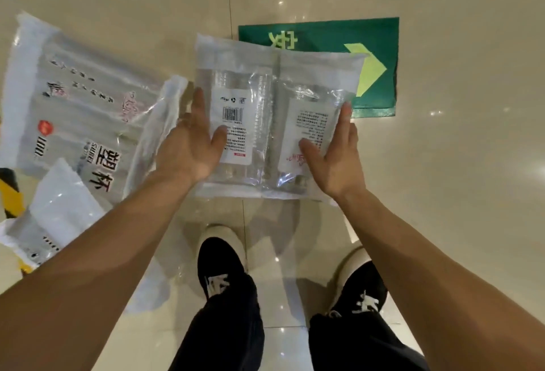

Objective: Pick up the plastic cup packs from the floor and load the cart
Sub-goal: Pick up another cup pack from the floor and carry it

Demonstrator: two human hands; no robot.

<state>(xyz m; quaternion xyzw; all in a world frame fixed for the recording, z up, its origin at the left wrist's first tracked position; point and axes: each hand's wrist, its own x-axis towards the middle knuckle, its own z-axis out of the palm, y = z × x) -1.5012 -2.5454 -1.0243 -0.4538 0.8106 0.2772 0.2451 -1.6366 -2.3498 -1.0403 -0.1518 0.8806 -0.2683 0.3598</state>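
Left hand (191,146) and right hand (336,158) flat against opposite edges of the held cup packs (265,123). Fingers straight, thumbs laid over the labelled top face. A squeeze between palms, no curled grasp. Two packs side by side in the clamp, apparently just off the floor (442,164), judging by the shadow beneath.

At 9 o'clock of the clamp: large printed pack (79,111), flat on the tiles. At 8 o'clock: smaller pack (59,214). At 1 o'clock: green arrow sign (324,37), partly hidden behind the held packs. At 6 o'clock: shoes (221,264). Cart not in view.

For the lift:
- Keep inward pressure even on both sides. Risk of buckling at the seam between the two, and of slipping on the slick film.
- Probably safer to slide fingers underneath before carrying.
- Hold level.
- Find the cart before turning.
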